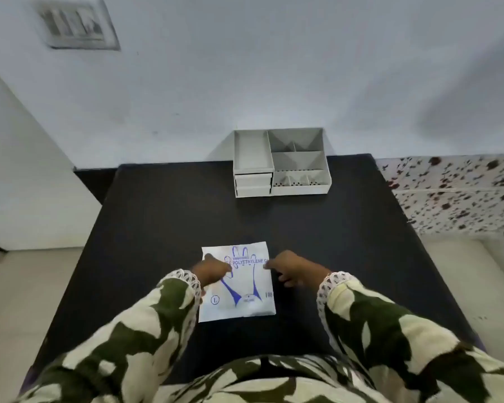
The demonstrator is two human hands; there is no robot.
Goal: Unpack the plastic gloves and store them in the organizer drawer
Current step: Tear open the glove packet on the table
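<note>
A flat white packet of polyethylene gloves (240, 298) with a blue hand print lies on the black table (157, 222), near its front edge. My left hand (213, 270) rests on the packet's left side, fingers pointing at the lettering. My right hand (293, 269) touches the packet's right edge with a fingertip, the other fingers loosely curled. Neither hand has lifted the packet. At the far edge of the table stands a white organizer (298, 187) with two small shut drawers (253, 184) stacked at its left front and open compartments on top.
A pale wall rises behind the table, with a vent (76, 24) high on the left. A speckled surface (454, 190) lies to the right of the table. Light floor shows on both sides. My patterned sleeves fill the bottom of the view.
</note>
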